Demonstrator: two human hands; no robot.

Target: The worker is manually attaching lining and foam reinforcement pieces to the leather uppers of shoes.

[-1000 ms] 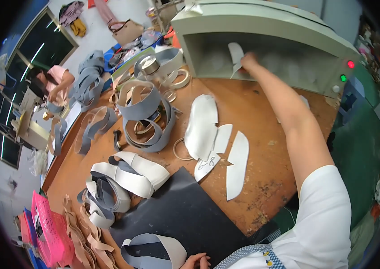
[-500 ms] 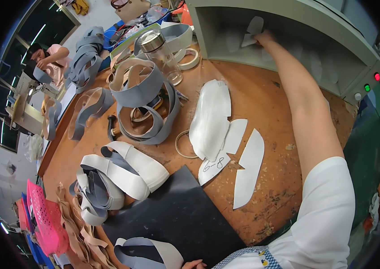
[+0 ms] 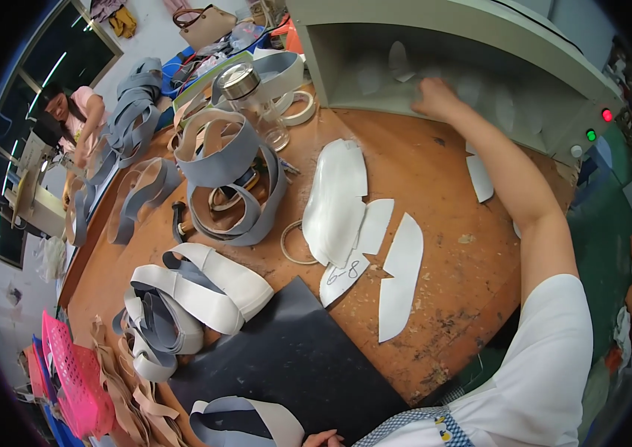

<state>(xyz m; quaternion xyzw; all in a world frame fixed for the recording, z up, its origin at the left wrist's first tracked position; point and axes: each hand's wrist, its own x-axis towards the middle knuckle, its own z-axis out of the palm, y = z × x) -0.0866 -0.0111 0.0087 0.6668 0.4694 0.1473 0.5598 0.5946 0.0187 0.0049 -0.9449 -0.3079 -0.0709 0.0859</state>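
Note:
My right hand [image 3: 437,98] is at the mouth of a pale grey-green box-shaped machine [image 3: 435,15], fingers curled closed. Its fingertips are hidden, so I cannot make out anything in them. Just left of it, inside the machine, is a white cut piece [image 3: 399,61], apart from the hand. Other pale pieces inside are faint. At the bottom edge only some fingers of my left hand [image 3: 323,439] show, by a black mat [image 3: 294,357] and a grey-and-white strip loop [image 3: 275,421]. A stack of white shaped pieces [image 3: 335,201] and a notched white piece [image 3: 403,279] lie mid-table.
Grey strip rolls [image 3: 219,149], a glass jar [image 3: 260,112] and a tape roll [image 3: 301,108] stand at the back left. White strip bundles [image 3: 204,287] lie left of the mat. A pink basket [image 3: 77,380] is at lower left. A co-worker [image 3: 81,119] sits at a sewing machine.
My right hand has come down and toward me from inside the machine, away from the white piece it held. That piece is now left of the hand. My left hand looks unmoved.

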